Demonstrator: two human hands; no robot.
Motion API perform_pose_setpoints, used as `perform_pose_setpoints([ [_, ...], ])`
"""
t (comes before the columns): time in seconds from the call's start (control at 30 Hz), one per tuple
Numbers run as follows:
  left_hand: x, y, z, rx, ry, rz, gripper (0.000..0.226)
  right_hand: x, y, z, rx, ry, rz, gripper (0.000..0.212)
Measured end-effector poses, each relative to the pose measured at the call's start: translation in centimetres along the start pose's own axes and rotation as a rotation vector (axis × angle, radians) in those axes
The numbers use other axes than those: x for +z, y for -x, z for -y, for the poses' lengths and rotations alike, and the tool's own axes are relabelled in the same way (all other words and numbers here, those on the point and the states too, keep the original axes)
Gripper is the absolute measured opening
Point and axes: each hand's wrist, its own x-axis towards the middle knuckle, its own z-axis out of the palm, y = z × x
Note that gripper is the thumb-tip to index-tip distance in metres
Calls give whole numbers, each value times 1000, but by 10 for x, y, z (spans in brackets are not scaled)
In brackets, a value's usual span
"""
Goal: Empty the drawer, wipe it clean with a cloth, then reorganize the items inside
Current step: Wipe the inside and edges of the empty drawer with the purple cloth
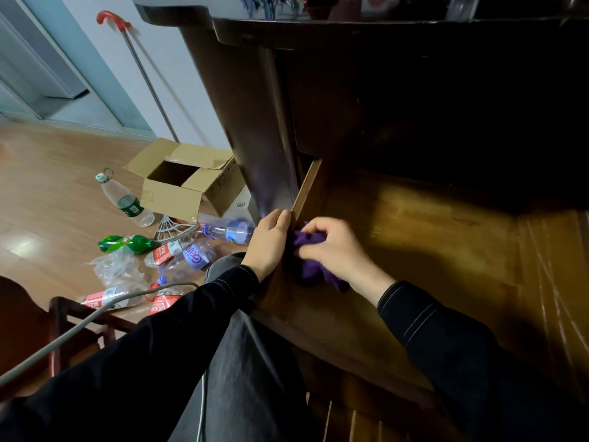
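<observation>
Drawer: I see the drawer (pixel 430 250) pulled out below the dark desk top (pixel 287 23), its bare wooden bottom lit in the middle and shadowed toward the back.
Cloth: the purple cloth (pixel 310 269) lies bunched inside the drawer, against its left wall near the front corner.
Right hand: my view has the right hand (pixel 334 247) on top of the cloth, fingers curled into it and gripping it against the wood.
Left hand: the left hand (pixel 271 240) grips the top edge of the drawer's left wall, just beside the cloth.
Floor: a wood-look floor (pixel 47 186) runs to the left of the desk. An open cardboard box (pixel 178 193) stands on it close to the desk's side panel.
Litter: in front of the box lie plastic bottles, among them a green bottle (pixel 124 243) and a clear bottle with a green label (pixel 126 199), plus a crumpled clear bag (pixel 116 266).
Wall: a metal pole with a red handle (pixel 143 71) leans against the pale wall. A sliding door (pixel 38 59) is further left.
Near me: a dark wooden chair (pixel 63 317) and a grey cable (pixel 79 323) cross the lower left.
Hard to read: the drawer's back is lost in shadow. The things on the desk top are cut off and blurred. Pale streaks (pixel 554 282) on the wood at the far right I cannot identify.
</observation>
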Motion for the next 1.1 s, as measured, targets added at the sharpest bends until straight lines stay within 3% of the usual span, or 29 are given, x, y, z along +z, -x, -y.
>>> perform_pose_setpoints([
  [0.1,0,0,0,-9,8,5,36,7,4,-7,20,-9,4,20],
  [0.23,1,2,-1,-4,12,6,38,27,12,-22,182,298,252,25],
  [0.33,1,2,-1,3,12,-2,37,17,4,-13,89,253,185,26],
  [0.43,1,2,0,-5,10,0,37,2,-1,1,-22,-21,15,21],
  [0.53,1,2,-1,-9,19,5,37,8,6,1,-9,-123,17,20],
  [0.7,1,4,-2,-31,40,1,37,23,17,-16,105,206,243,23],
  [0.93,1,4,-3,-28,54,-6,37,14,13,-8,-12,56,131,24],
  [1.1,1,5,-4,-36,59,3,38,23,14,-12,80,286,205,23],
])
